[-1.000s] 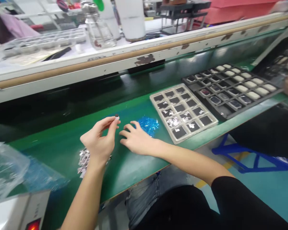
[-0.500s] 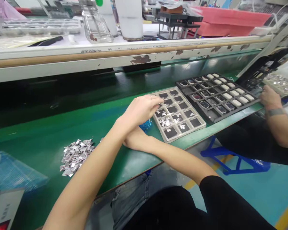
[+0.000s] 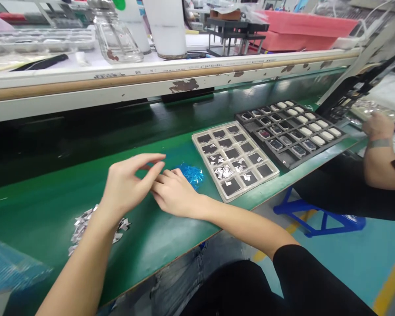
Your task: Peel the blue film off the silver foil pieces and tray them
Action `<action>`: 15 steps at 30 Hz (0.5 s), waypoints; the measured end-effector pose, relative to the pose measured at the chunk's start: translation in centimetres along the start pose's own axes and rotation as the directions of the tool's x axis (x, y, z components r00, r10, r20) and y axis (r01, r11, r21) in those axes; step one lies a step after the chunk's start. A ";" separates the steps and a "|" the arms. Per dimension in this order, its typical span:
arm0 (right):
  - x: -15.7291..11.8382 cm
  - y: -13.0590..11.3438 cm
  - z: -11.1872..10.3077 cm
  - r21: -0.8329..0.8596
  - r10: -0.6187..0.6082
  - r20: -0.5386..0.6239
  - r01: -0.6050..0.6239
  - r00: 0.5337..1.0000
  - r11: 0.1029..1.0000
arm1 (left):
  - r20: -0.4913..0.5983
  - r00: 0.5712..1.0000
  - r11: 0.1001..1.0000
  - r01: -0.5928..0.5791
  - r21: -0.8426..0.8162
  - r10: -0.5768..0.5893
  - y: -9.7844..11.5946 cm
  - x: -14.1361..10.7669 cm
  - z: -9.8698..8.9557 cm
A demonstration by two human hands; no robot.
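Note:
My left hand [image 3: 131,182] is over the green bench, just left of my right hand. Its thumb and index finger point right, their tips slightly apart, with nothing visible between them. My right hand [image 3: 177,193] is low over the bench, fingers bent and closed toward the left hand; whatever they grip is hidden. Behind the right hand lies a heap of blue film scraps [image 3: 191,175]. A pile of small silvery-white pieces [image 3: 80,226] is partly covered by my left forearm. Right of the scraps is a clear compartment tray [image 3: 220,193] with black pads, some holding small white pieces [image 3: 223,172].
A black tray [image 3: 291,163] of watch-like units stands beyond the clear tray. Overhead runs a shelf edge [image 3: 210,79] with a glass bottle [image 3: 118,44] on it. Blue bubble wrap [image 3: 13,267] lies at left. A co-worker's hand [image 3: 380,127] is at far right, above a blue stool [image 3: 319,219].
My left hand has moved from the clear tray back left, beside my right hand. My forearms no longer cross, and more of the blue scraps shows. The view has shifted slightly.

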State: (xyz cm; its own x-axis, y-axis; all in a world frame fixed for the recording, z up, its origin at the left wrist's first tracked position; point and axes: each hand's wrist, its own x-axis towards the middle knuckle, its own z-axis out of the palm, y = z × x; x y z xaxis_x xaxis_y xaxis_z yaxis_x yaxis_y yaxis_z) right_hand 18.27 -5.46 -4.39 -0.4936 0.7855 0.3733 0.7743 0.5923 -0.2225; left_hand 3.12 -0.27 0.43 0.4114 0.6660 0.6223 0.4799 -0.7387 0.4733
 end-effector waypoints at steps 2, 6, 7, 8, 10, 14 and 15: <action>0.0 -0.2 -0.3 0.042 0.078 -0.037 -0.076 0.996 0.996 | -0.011 0.998 0.998 0.063 -0.022 -0.064 -0.7 -2.0 -0.4; 0.2 -0.1 -0.4 0.142 0.238 -0.076 -0.226 0.968 0.964 | -0.097 0.969 0.973 0.229 -0.013 -0.229 -1.5 -5.4 0.3; 0.3 0.0 -0.4 0.171 0.266 -0.082 -0.249 0.961 0.953 | -0.111 0.960 0.966 0.259 -0.010 -0.258 -1.5 -5.8 0.5; 0.3 0.1 -0.4 0.196 0.289 -0.091 -0.267 0.953 0.944 | -0.120 0.953 0.960 0.281 -0.006 -0.279 -1.5 -6.2 0.7; 0.4 0.3 -0.5 0.224 0.317 -0.104 -0.288 0.943 0.931 | -0.115 0.949 0.954 0.299 0.018 -0.295 -1.4 -6.3 0.9; 0.4 0.5 -0.5 0.139 0.299 -0.067 -0.288 0.952 0.948 | -0.106 0.946 0.949 0.312 0.041 -0.306 -0.8 -6.0 1.0; 0.4 0.6 -0.4 0.101 0.281 -0.062 -0.274 0.958 0.956 | -0.110 0.946 0.950 0.310 0.046 -0.304 -0.6 -5.9 1.0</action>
State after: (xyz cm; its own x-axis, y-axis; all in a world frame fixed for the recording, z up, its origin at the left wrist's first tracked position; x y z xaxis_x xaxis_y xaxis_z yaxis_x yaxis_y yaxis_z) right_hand 18.70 -4.90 -3.99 -0.2305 0.9076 0.3508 0.8358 0.3693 -0.4063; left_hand 1.16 -3.66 -4.17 0.1581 0.8432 0.5138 0.6189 -0.4901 0.6138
